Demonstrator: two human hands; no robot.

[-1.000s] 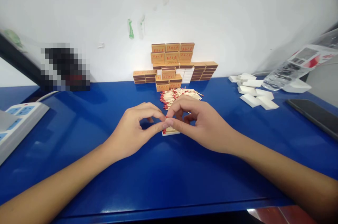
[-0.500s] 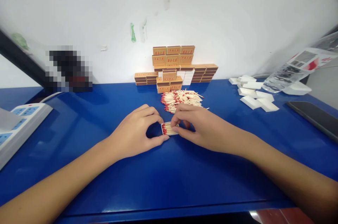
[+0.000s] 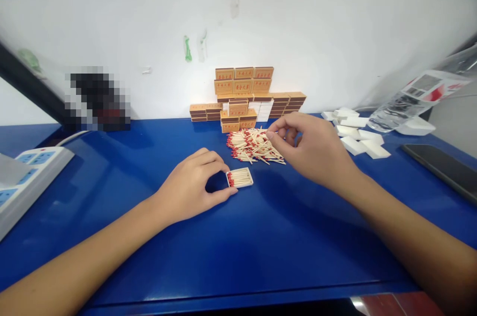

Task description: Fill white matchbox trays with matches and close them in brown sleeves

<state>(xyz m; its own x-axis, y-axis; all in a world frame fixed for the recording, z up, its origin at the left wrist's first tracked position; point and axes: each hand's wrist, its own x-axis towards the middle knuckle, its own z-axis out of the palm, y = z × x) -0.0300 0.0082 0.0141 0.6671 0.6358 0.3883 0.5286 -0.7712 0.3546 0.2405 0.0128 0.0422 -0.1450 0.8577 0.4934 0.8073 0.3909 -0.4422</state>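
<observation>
A small white matchbox tray [image 3: 240, 177] filled with red-tipped matches lies on the blue table [image 3: 238, 251]. My left hand [image 3: 190, 184] rests beside it, thumb and forefinger closed on the tray's left end. My right hand [image 3: 313, 149] hovers over the right edge of a loose pile of matches [image 3: 253, 145] behind the tray. Its fingers are curled with thumb and forefinger pinched together, and I cannot make out anything between them.
Stacked orange matchboxes [image 3: 244, 95] stand against the white wall. Several empty white trays [image 3: 356, 132] lie at the right, beside a clear plastic bag [image 3: 413, 97] and a dark phone [image 3: 441, 167]. A white power strip [image 3: 26, 172] sits at the left edge.
My right hand lifted off the tray and moved back and right to the loose match pile. My left hand stayed on the tray's left end.
</observation>
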